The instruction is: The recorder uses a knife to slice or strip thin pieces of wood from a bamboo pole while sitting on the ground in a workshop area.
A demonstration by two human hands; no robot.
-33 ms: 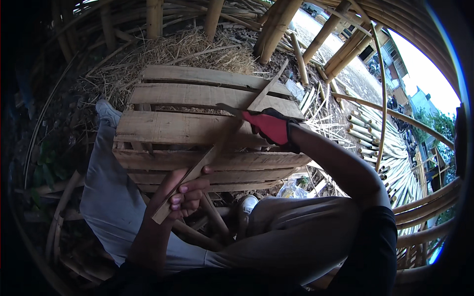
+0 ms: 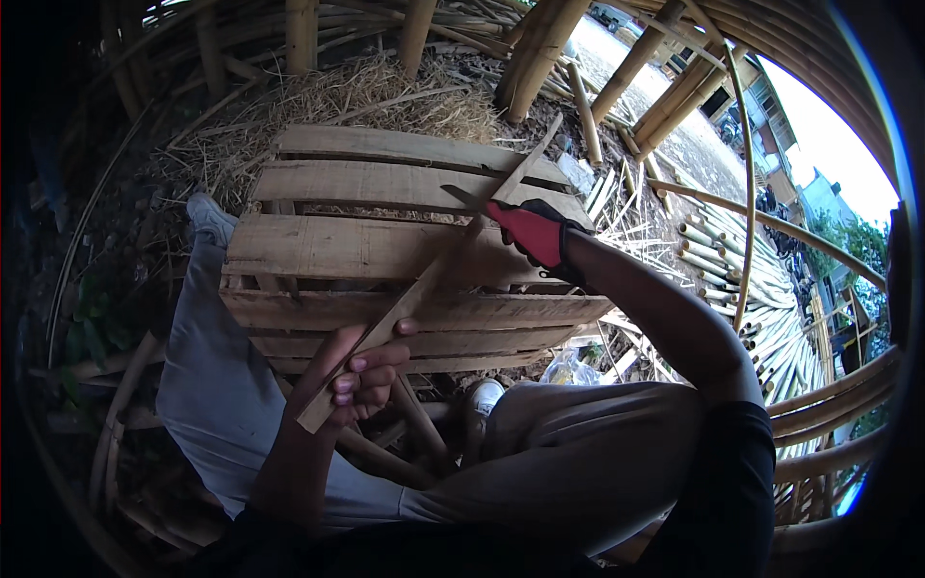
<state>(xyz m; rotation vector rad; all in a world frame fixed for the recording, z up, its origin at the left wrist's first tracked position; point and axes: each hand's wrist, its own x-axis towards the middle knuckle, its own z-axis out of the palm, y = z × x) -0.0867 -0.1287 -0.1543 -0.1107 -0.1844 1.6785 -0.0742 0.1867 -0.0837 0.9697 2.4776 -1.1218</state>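
Observation:
A long, flat bamboo strip (image 2: 416, 299) slants across a slatted wooden bench (image 2: 328, 246), from near my lap to the bench's far right. Bare and closed, my left hand (image 2: 371, 379) grips the strip close to its near end, which juts out below the fingers. My right hand (image 2: 533, 236), in a red and black glove, is closed around a knife. The knife's blade (image 2: 462, 197) points left and lies at the strip beyond its middle; the handle is hidden in the glove. Whether the edge is cutting into the strip cannot be seen.
Straw and shavings (image 2: 385, 101) lie behind the bench, below upright bamboo posts (image 2: 541, 60). Cut bamboo poles (image 2: 713, 260) are piled at the right. A clear plastic bag (image 2: 570, 369) sits by my shoe (image 2: 485, 396). Gaps run between the bench slats.
My right hand and the knife have moved slightly right and farther along the strip. The blade is tilted a little differently. My left hand stays in nearly the same place.

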